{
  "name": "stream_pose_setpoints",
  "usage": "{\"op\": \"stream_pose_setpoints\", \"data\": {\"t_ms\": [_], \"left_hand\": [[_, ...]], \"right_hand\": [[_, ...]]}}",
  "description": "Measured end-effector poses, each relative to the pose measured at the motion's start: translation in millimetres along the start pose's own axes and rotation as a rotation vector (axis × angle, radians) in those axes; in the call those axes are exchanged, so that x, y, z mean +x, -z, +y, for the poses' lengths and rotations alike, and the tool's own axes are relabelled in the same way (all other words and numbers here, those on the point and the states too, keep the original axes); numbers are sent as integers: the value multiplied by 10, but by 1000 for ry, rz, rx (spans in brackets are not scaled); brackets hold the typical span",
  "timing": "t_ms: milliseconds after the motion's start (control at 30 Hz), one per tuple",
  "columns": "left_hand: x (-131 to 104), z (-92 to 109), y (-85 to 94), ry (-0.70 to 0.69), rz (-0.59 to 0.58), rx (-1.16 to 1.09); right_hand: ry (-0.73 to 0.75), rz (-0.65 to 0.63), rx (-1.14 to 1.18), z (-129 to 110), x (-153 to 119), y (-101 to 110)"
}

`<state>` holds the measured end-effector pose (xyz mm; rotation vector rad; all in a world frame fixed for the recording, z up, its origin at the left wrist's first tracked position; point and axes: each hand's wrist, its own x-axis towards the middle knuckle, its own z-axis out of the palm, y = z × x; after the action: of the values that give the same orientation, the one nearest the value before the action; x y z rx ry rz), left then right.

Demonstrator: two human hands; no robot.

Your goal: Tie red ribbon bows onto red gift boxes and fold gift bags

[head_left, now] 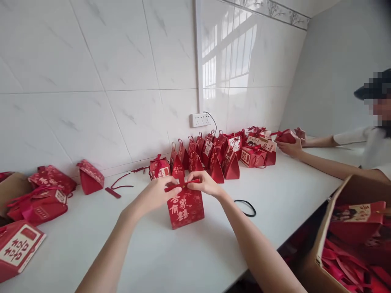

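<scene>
A red gift box with white Chinese lettering and a narrowing top stands upright on the white table in front of me. Across its top runs a short red ribbon with a small gold-coloured bit at the middle. My left hand is closed in a pinch on the ribbon's left part. On the other side, the fingers of my right hand pinch the ribbon's right part. Just behind my hands stand several similar red gift boxes with small loops on top.
A loose cord with a red tag lies left, near more gift boxes. A black hair tie lies to the right. At the lower right stands a cardboard box of red packaging. A co-worker's hands hold a red box.
</scene>
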<state>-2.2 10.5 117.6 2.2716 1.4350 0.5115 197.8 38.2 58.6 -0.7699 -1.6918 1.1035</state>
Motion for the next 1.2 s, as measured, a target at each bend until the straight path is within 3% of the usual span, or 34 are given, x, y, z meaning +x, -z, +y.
{"op": "stream_pose_setpoints", "data": {"t_ms": [233, 900, 1200], "left_hand": [[-15, 35, -15, -89, 6, -64], [83, -36, -71, -101, 61, 22], [35, 71, -82, -115, 42, 67]], "right_hand": [[95, 1, -51, -10, -8, -57], [66, 24, 38, 5, 45, -90], [46, 21, 22, 7, 11, -82]]}}
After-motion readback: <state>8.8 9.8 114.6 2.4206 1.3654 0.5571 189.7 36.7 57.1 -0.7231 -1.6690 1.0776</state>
